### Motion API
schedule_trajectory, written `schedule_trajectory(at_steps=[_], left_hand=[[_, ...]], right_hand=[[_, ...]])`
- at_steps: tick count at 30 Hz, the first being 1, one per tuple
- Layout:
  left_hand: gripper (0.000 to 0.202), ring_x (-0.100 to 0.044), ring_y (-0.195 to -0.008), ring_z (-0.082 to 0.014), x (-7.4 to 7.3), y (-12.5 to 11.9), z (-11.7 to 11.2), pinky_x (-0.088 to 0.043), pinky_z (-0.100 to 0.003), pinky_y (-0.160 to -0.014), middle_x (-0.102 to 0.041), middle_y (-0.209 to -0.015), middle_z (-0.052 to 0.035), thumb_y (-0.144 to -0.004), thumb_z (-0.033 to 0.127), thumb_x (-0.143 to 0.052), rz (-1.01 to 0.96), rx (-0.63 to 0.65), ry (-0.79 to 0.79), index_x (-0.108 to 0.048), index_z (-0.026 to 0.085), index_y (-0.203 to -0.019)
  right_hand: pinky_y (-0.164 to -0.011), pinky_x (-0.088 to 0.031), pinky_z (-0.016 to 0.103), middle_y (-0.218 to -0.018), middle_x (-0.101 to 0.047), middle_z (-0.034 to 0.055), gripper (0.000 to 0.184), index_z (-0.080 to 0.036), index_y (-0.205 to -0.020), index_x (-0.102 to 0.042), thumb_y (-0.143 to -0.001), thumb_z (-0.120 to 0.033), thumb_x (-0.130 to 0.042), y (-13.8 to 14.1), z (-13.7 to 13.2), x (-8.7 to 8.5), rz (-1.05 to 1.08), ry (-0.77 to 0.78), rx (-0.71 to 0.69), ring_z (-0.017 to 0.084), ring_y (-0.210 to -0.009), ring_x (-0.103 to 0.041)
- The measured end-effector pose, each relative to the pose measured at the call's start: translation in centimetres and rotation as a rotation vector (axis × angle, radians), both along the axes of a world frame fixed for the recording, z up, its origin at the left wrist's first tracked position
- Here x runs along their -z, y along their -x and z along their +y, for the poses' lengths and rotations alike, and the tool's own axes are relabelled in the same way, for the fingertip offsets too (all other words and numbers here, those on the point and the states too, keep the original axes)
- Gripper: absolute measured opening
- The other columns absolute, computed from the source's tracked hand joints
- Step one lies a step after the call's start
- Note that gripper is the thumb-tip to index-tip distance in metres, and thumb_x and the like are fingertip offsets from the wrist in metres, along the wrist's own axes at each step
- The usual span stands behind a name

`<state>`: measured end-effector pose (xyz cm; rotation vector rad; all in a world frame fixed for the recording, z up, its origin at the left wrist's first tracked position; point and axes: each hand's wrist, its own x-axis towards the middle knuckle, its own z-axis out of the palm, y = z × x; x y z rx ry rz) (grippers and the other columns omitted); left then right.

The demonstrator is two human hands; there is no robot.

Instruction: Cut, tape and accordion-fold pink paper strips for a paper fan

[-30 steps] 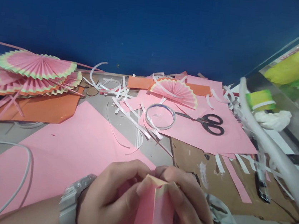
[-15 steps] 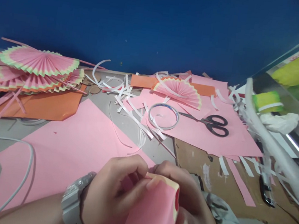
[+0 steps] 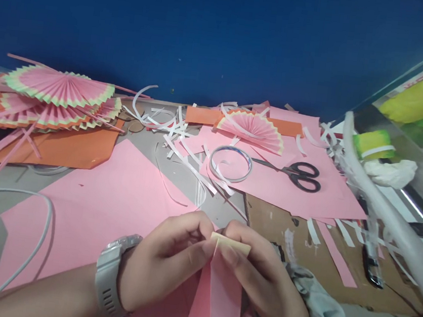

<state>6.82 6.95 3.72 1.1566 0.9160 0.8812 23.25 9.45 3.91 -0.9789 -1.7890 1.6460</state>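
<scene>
Close to me, a pink paper strip with a pale yellow edge is pinched in both hands, with a fold running down it. My left hand closes thumb and fingers on the left side of its top edge. On the right side, my right hand presses its thumb on the front near the fold, its fingers behind. The two thumbs almost meet. Below and behind my left hand lies a large pink sheet. The lower end of the folded paper runs out of view.
Black-handled scissors and a tape roll lie on pink paper. Pleated paper fans are stacked at left on orange paper. White paper strips are scattered mid-table. Brown cardboard and a cutter sit at right.
My right thumb has moved from the paper's right edge onto its front, beside the left thumb. The paper, bulging open at its right edge before, is now pressed into a narrow fold.
</scene>
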Motion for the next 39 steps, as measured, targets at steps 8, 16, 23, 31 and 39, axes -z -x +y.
schedule_trajectory(at_steps=[8,16,23,31,39], left_hand=[[0.021,-0.033,-0.056,-0.009,0.26,0.08,-0.33,-0.031,-0.021,-0.052,-0.038,-0.063,0.0039,-0.091,0.032,-0.04,0.213,0.009,-0.147,-0.044,0.018,-0.076],[0.017,-0.037,-0.057,-0.0081,0.37,-0.02,-0.21,-0.032,-0.019,-0.052,-0.042,-0.065,0.0034,-0.091,0.027,-0.041,0.209,-0.008,-0.168,-0.045,0.017,-0.078],[0.013,-0.039,-0.061,-0.0085,0.6,-0.09,-0.17,-0.034,-0.019,-0.056,-0.044,-0.069,0.0026,-0.089,0.026,-0.044,0.11,0.007,-0.111,-0.046,0.017,-0.08],[0.017,-0.04,-0.065,-0.0107,0.13,0.06,-0.32,-0.036,-0.022,-0.061,-0.043,-0.07,0.0015,-0.089,0.029,-0.043,-0.009,0.061,-0.042,-0.046,0.018,-0.078],[0.011,-0.042,-0.061,-0.0093,0.39,0.16,-0.12,-0.037,-0.019,-0.058,-0.047,-0.066,0.0014,-0.086,0.017,-0.047,0.1,0.058,-0.298,-0.048,0.016,-0.075]], right_hand=[[-0.045,-0.024,0.023,-0.06,-0.03,-0.005,0.034,-0.02,-0.062,-0.032,-0.091,-0.037,-0.038,-0.23,-0.13,0.18,0.006,-0.036,0.04,0.009,-0.051,-0.028],[-0.044,-0.028,0.023,-0.057,-0.032,-0.0041,0.036,-0.02,-0.061,-0.036,-0.089,-0.043,-0.039,-0.08,0.08,0.16,-0.035,0.007,0.07,0.01,-0.05,-0.031],[-0.042,-0.03,0.023,-0.056,-0.035,-0.0037,0.035,-0.02,-0.062,-0.039,-0.089,-0.041,-0.039,-0.17,0.1,0.16,-0.015,0.017,0.075,0.01,-0.048,-0.034],[-0.045,-0.032,0.025,-0.055,-0.035,-0.0029,0.034,-0.021,-0.06,-0.035,-0.092,-0.033,-0.035,-0.31,-0.19,0.01,-0.091,-0.247,0.014,0.011,-0.048,-0.037],[-0.043,-0.035,0.026,-0.052,-0.039,-0.0024,0.019,-0.023,-0.066,-0.037,-0.083,-0.019,-0.044,-0.41,-0.37,0.82,0.021,-0.631,0.039,0.013,-0.048,-0.046]])
